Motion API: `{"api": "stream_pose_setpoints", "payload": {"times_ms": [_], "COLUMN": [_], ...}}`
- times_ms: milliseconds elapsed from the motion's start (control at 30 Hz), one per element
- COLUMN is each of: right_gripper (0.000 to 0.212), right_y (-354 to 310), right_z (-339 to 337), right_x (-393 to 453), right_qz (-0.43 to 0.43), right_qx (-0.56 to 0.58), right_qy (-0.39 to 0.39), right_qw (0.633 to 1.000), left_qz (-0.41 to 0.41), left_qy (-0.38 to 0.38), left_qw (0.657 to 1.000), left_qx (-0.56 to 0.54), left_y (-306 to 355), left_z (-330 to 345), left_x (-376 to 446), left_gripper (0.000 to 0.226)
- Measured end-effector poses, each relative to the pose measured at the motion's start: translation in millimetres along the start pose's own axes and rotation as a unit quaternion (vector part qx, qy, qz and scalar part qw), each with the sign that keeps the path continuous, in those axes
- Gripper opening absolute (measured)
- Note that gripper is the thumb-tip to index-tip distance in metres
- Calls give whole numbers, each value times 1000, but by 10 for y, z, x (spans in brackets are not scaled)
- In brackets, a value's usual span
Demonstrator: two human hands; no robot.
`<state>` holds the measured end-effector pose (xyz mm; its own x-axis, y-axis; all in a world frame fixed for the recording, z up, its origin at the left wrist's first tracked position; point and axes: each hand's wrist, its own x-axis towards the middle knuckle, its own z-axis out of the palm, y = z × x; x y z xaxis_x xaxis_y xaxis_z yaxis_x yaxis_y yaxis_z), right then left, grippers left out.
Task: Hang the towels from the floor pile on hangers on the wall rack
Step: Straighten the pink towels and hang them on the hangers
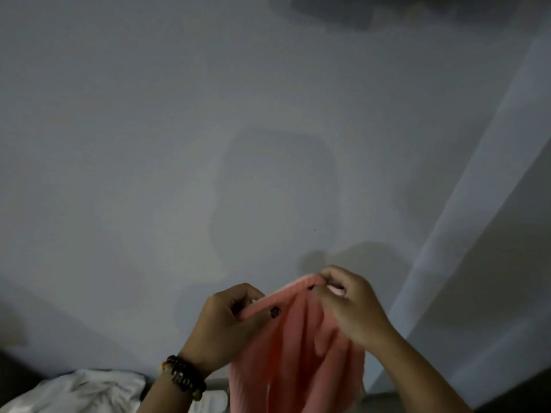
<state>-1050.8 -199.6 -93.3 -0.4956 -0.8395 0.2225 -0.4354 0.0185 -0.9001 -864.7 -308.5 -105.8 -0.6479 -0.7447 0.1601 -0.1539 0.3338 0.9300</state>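
We've got the pink towel (298,347) up in front of the wall (149,144), left hand (226,326) and right hand (348,305) both pinching its top hem with curled fingers, so we're mid-prep for hanging. The towel's long axis runs straight down, hem on top (snap buttons along it). Next we'd need a hanger, and none shows here.

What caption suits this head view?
Both hands, left hand and right hand, pinch the top edge of a pink ribbed towel before a grey wall.

Place: looked like a dim room in a home.
Wall: a plain pale painted wall (149,144) filled most of the view.
Linen: crumpled white cloth (80,391) lay low at the left.
Light: poor, with soft shadows.
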Motion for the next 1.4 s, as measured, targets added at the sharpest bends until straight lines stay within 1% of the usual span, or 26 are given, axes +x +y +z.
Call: {"api": "stream_pose_setpoints", "payload": {"times_ms": [33,100,133,233,333,367,400,467,533,600,667,733,800,867,933,1033,1100,1167,1233,1300,1400], "right_gripper": [10,10,9,12,15,15,15,13,10,8,18,25,24,16,11,10,10,10,10,9,14], "right_y": [-16,-5,20,76,151,173,195,263,361,454,486,427,307,160,-9,-263,-385,-436,-433,-390,-249], "right_z": [-24,-75,-107,-218,-327,-345,-353,-344,-320,-298,-280,-266,-256,-248,-232,-180,-127,-75,-35,-18,-48], "right_x": [53,157,202,289,322,326,330,344,350,337,313,287,267,250,231,212,211,212,216,205,152], "right_qz": [-2,7,18,50,77,87,95,105,110,114,111,83,51,21,-6,-35,-50,-62,-58,-39,6], "right_qx": [-1,-13,-14,-9,-11,-15,-23,-49,-73,-67,-55,-55,-63,-69,-95,-115,-115,-113,-97,-78,-64], "right_qy": [32,97,125,198,253,257,254,236,210,168,124,90,45,-15,-84,-178,-219,-234,-224,-204,-194], "right_qw": [999,995,992,979,964,962,962,965,969,977,985,991,996,997,992,977,968,964,968,975,979], "left_qz": [-5,-15,-19,-28,-33,-34,-39,-45,-60,-82,-95,-82,-60,-48,-32,6,16,-1,-12,-17,-31], "left_qy": [6,18,21,44,75,87,98,115,126,132,143,156,163,127,48,-55,-106,-136,-132,-95,-15], "left_qw": [1000,999,999,998,997,995,993,986,976,962,953,959,970,978,988,996,993,989,990,995,999], "left_qx": [12,24,25,29,2,-22,-52,-115,-170,-224,-249,-222,-172,-157,-145,-65,-44,-55,-53,-32,-38], "left_y": [-24,-76,-103,-202,-212,-202,-175,-184,-191,-190,-175,-140,-78,-38,-29,-21,-5,1,-20,-54,-77], "left_z": [-48,-134,-176,-292,-332,-329,-328,-344,-369,-398,-402,-369,-312,-245,-171,-64,25,76,83,70,85], "left_x": [0,-2,-4,3,24,32,34,39,57,79,118,159,195,218,227,238,220,186,160,152,140], "left_gripper": [28,9,4,19,18,13,15,35,46,43,28,21,20,23,28,31,38,33,18,13,21]}}
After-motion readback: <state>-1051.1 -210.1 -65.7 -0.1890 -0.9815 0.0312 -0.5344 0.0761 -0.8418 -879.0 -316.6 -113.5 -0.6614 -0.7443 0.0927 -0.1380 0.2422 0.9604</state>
